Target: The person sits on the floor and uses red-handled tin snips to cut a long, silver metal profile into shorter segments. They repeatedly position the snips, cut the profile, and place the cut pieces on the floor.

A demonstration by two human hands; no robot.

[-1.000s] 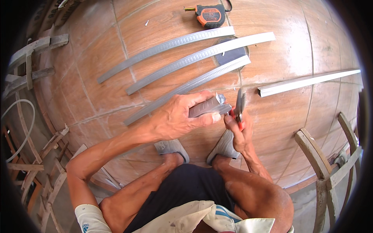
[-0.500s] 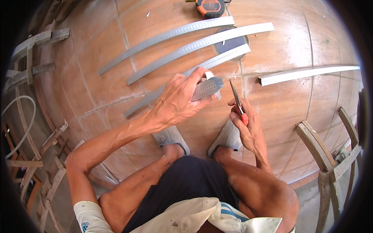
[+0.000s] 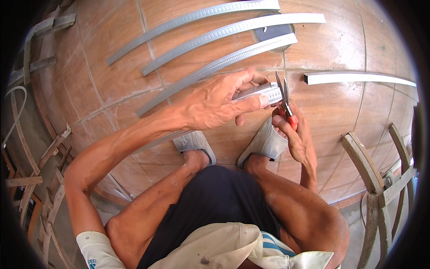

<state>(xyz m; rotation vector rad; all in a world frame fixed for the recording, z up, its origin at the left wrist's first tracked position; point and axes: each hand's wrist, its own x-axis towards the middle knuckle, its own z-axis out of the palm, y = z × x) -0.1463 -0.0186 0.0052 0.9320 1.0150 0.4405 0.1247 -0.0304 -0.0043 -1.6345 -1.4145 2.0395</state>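
My left hand (image 3: 215,103) is closed around a grey ribbed metal channel (image 3: 271,92), its cut end facing right. The channel's other end runs back under my left forearm, partly hidden. In my right hand (image 3: 301,136) are red-handled metal snips (image 3: 286,109), blades pointing away from me and parted. The blades stand right at the channel's end; whether metal lies between them I cannot tell. Beyond my hands, three more metal channels lie side by side on the tiles: a far one (image 3: 197,17), a middle one (image 3: 224,31) and a near one (image 3: 219,62).
A white metal bar (image 3: 354,78) lies on the tiled floor at the right. A dark square plate (image 3: 274,32) sits under the channels' ends. Wooden trestles stand at the right (image 3: 365,161) and timber frames at the left (image 3: 51,201). My slippered feet are below my hands.
My left hand has turned the channel and brought its end right to the snips. The snips have risen slightly and their blades have parted. The tape measure has left the view.
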